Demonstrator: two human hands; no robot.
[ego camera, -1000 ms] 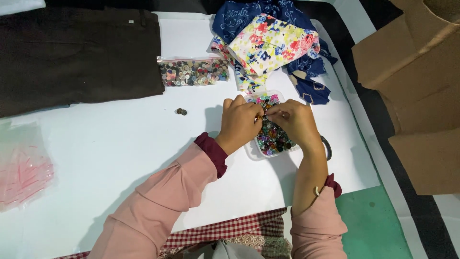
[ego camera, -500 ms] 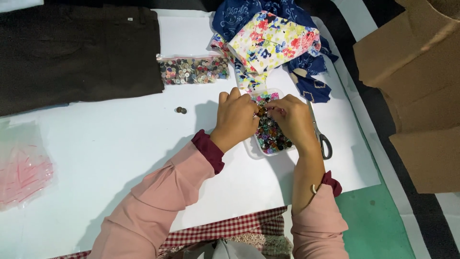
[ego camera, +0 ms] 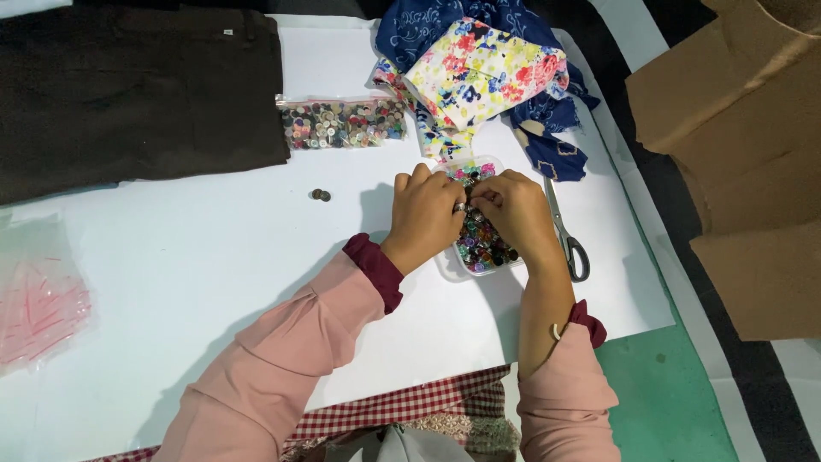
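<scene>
My left hand [ego camera: 429, 216] and my right hand [ego camera: 511, 212] meet over a clear plastic box of mixed coloured buttons [ego camera: 481, 248] on the white table sheet [ego camera: 214, 257]. The fingertips of both hands pinch together above the buttons. What lies between them is too small to make out. A ring shows on my left hand. Both arms wear pink sleeves with maroon cuffs.
Scissors [ego camera: 564, 231] lie just right of the box. A clear bag of buttons [ego camera: 342, 124] and two loose buttons [ego camera: 320, 195] sit to the left. Dark brown cloth [ego camera: 137, 94], floral and blue fabrics [ego camera: 487, 73], a pink-filled plastic bag [ego camera: 38, 295] and cardboard [ego camera: 744, 154] surround them.
Both hands stayed over the button box, with the fingers shifting slightly among the buttons and drawing closer together.
</scene>
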